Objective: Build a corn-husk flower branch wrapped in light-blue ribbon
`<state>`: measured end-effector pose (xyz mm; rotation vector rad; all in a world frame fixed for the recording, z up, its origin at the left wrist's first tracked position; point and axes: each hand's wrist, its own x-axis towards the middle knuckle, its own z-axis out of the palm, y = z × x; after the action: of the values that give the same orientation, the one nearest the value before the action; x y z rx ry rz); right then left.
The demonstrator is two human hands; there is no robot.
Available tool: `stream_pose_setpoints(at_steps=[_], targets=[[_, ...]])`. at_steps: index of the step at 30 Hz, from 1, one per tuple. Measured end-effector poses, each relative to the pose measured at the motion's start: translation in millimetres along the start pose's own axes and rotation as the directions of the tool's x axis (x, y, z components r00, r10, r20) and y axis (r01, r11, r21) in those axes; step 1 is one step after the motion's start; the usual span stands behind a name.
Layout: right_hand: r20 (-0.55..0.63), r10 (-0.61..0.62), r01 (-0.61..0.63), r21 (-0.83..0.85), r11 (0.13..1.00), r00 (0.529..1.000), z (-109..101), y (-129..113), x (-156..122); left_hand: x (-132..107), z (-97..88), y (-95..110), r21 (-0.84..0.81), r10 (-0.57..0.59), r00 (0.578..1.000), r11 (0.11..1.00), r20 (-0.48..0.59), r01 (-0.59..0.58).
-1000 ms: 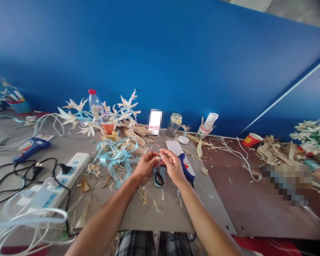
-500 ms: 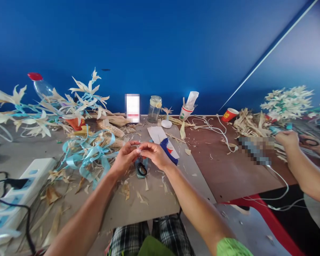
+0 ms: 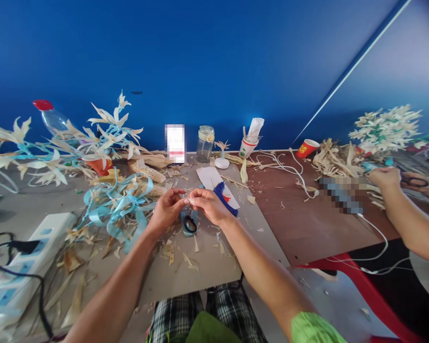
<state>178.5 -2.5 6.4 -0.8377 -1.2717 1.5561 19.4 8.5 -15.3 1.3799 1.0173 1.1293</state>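
The left hand [image 3: 167, 206] and right hand [image 3: 209, 205] met fingertip to fingertip above the surface [image 3: 207, 267], each grip pinched shut on a small pale strip [image 3: 190, 201], probably corn husk, held raised over the scissors [image 3: 189, 221] for close work.

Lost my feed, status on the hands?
Left hand and right hand meet, fingers pinching a small pale piece. Scissors lie beneath. Ribbon tangle beside the left hand.
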Motion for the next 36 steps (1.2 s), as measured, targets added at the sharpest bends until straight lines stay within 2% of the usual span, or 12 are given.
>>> stream_pose_setpoints(at_steps=[4,11,17,21,23,24,26,28,31,36], targets=[[-0.011,0.011,-0.011,0.008,1.000,1.000,0.4,0.9,0.1,-0.3,0.5,2.3,0.149,0.053,0.997,0.988,-0.052,-0.045],[0.000,-0.028,0.028,-0.016,0.999,1.000,-1.0,3.5,1.1,-1.4,0.3,8.2,0.399,0.120,0.981,0.916,-0.149,-0.052],[-0.005,-0.055,0.055,-0.016,0.998,0.998,0.6,4.5,0.9,-2.1,1.1,8.9,0.477,0.160,0.971,0.877,-0.181,-0.056],[0.029,-0.131,0.127,0.109,0.986,0.991,-2.2,-2.7,-2.0,0.8,-4.6,3.6,0.506,0.157,0.949,0.863,-0.273,0.003],[-0.016,-0.177,0.177,0.128,0.976,0.984,-5.8,-6.6,-2.6,2.7,-7.7,1.7,0.453,0.146,0.931,0.891,-0.335,0.023],[-0.061,-0.193,0.198,0.082,0.977,0.979,-7.5,-7.6,-2.2,3.3,-8.4,1.4,0.417,0.140,0.926,0.909,-0.350,0.020],[-0.158,-0.210,0.198,-0.090,0.976,0.965,-9.3,-6.8,-0.3,3.5,-7.4,1.9,0.367,0.134,0.934,0.930,-0.332,-0.003],[-0.224,-0.198,0.146,-0.227,0.963,0.954,-8.0,-2.8,2.4,2.5,-4.0,2.9,0.376,0.144,0.948,0.926,-0.283,-0.029],[-0.243,-0.138,0.079,-0.237,0.968,0.960,-2.5,4.7,5.9,0.5,0.6,2.5,0.435,0.178,0.961,0.898,-0.211,-0.071],[-0.168,-0.065,0.020,-0.256,0.967,0.984,0.8,9.7,7.9,0.2,0.5,-2.3,0.494,0.213,0.966,0.862,-0.143,-0.117]])
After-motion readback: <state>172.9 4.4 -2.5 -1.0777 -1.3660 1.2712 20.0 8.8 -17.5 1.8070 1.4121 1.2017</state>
